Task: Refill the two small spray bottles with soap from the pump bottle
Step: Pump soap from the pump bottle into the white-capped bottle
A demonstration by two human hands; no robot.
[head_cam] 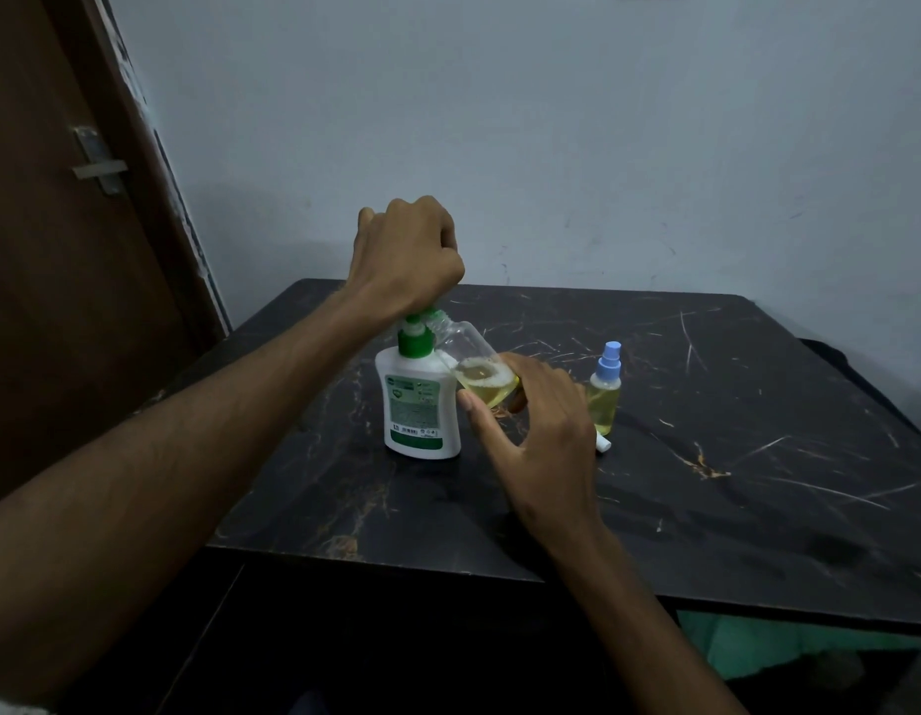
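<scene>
The right hand (530,420) is nearest. It is at about 5 o'clock from the pump bottle. Its fingers and thumb curl round the low end of the open spray bottle (476,371) and hold it tipped, with the open neck up by the green spout. This little bottle is clear, thin plastic, round and smooth. It looks light, and I think it would dent if squeezed hard. Yellow soap with foam sits in the low end. Soap is slippery, so holding it low and snug seems best.

Next comes the pump bottle (419,405), standing up on the dark table (706,482). It is white, fat and hard, with a green label and green collar. It looks heavier and steady.

The left hand (404,250) is above it, at 12 o'clock, curled over the pump head. The head is hidden under it, so I cannot tell just how the fingers sit.

At 3 o'clock stands the second spray bottle (605,392), with a blue sprayer top on and yellow soap inside. A small white piece (602,444) lies at its foot.

The table is shiny black stone with thin gold lines. Behind is a pale wall (551,121), and at 10 o'clock a brown door (45,224).
</scene>
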